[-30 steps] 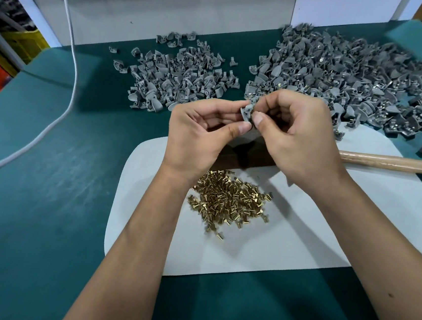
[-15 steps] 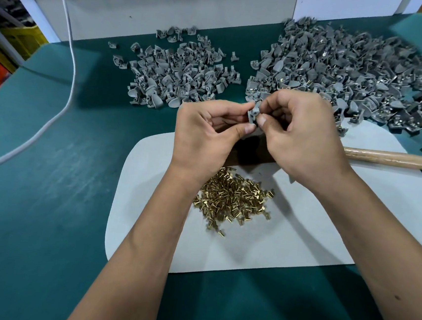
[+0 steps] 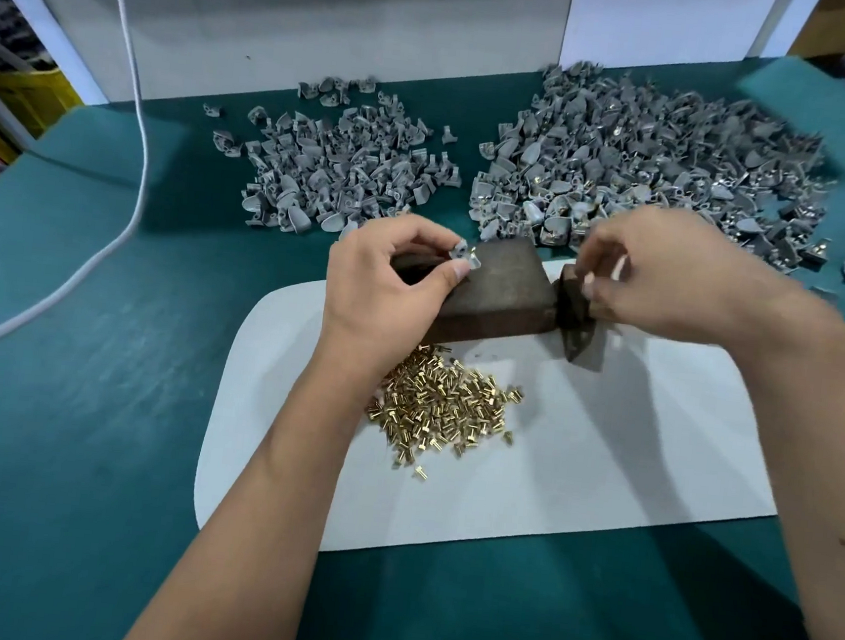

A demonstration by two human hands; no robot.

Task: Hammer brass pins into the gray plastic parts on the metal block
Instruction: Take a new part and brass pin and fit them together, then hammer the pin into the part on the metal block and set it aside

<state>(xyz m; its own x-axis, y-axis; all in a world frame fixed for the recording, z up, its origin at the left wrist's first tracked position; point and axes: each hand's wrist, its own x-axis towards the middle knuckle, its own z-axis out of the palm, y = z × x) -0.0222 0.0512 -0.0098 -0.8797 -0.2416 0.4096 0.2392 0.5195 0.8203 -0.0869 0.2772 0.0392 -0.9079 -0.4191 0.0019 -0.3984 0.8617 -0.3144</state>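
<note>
The left hand (image 3: pixel 387 285) pinches one small gray plastic part (image 3: pixel 464 255) right on top of the dark metal block (image 3: pixel 503 289), which sits on a white mat (image 3: pixel 602 466) on the green surface (image 3: pixel 63 440). The right hand (image 3: pixel 672 276) is blurred over the dark hammer head (image 3: pixel 573 319), so can't tell its grip. Loose brass pins (image 3: pixel 445 407) are heaped on the mat, with two gray part piles (image 3: pixel 341 172) behind.

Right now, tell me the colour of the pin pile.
Shiny brass-gold pins, clearest in the head view.
</note>
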